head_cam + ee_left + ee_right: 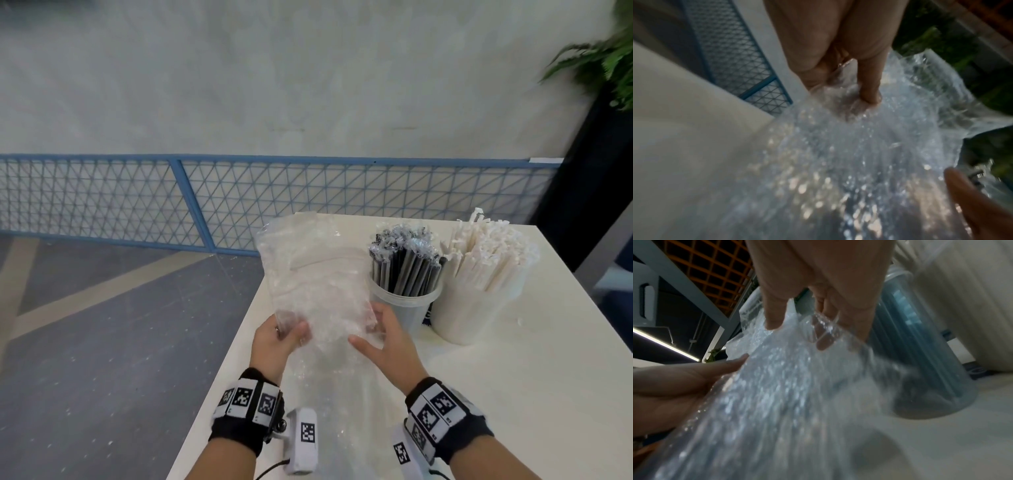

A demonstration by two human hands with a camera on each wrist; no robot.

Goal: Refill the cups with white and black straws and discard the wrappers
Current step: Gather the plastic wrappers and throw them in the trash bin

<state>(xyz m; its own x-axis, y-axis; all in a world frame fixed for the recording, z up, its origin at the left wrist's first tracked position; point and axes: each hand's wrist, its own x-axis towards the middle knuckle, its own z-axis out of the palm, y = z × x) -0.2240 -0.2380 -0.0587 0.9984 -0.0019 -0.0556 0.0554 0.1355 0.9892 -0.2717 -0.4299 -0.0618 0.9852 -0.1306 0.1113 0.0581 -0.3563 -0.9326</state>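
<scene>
Setting: grey wall (308, 75) and blue mesh railing (137, 198) stand behind a white table (513, 394), whose left edge drops straight to the floor (85, 342).
Wrapper: a large clear plastic wrapper (318, 274), crumpled and seemingly empty, is held up over the table's left part, just beside the cups.
White straws: a full white cup (476, 308) of white straws (493, 253) stands at the far right, touching or nearly touching its neighbour.
Black straws: a clear cup (407, 308) packed with black straws (404, 270) stands close to the right hand.
Left hand: the left hand (274, 339) pinches the wrapper's lower left corner, thumb in front and fingers curled behind.
Right hand: the right hand (383, 335) has its fingers behind the lower right edge and its thumb in front, loosely spread; the hold looks light.
Risk, cups: gathering the wrapper could brush the tall straw bundle, tipping the clear cup or pulling straws out.
Risk, film: slick plastic may slip from the light right grip and slide off the near edge.
Risk, bin: no bin is visible, so discarding probably means carrying it away.
</scene>
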